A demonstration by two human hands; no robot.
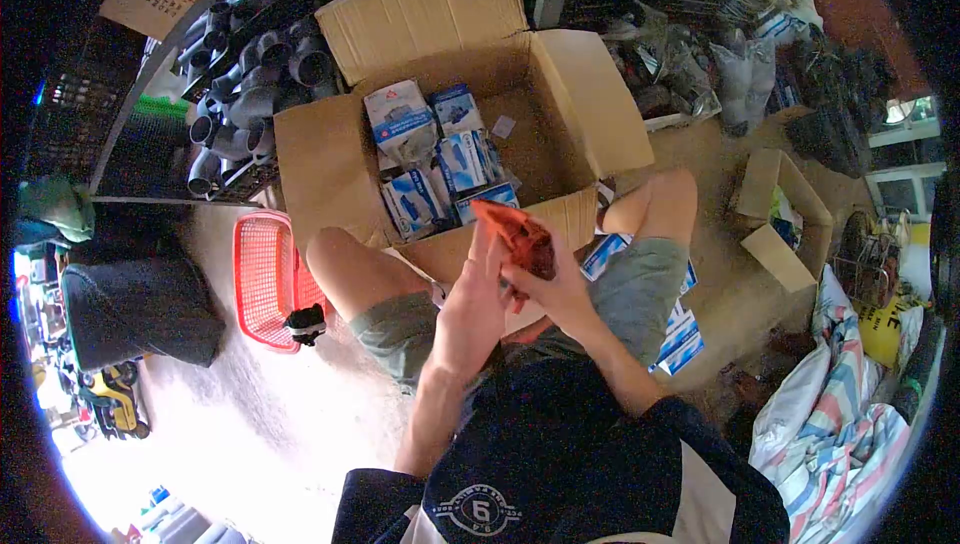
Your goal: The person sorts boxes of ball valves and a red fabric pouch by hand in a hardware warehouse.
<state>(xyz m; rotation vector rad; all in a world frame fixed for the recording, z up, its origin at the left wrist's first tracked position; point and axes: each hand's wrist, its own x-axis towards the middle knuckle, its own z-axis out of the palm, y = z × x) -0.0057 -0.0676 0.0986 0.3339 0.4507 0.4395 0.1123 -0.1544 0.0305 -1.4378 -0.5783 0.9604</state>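
Both hands are raised over my lap, in front of a large open cardboard box [565,224]. Between them is a crumpled orange-red plastic packet [520,234] with something dark inside that I cannot make out. My left hand [468,309] grips its left side, fingers pointing up along it. My right hand [552,294] closes on the lower right of the packet, with the thumb across the front. Inside the cardboard box, several blue-and-white small boxes [462,162] stand along the left side, some wrapped in clear plastic.
A red plastic basket [265,284] stands left of my knee, with a dark object at its edge. Flattened blue-and-white cartons [680,339] lie by my right leg. Grey pipe fittings [265,69] fill racks behind. At right are a smaller open box [780,214] and striped sacks [835,394].
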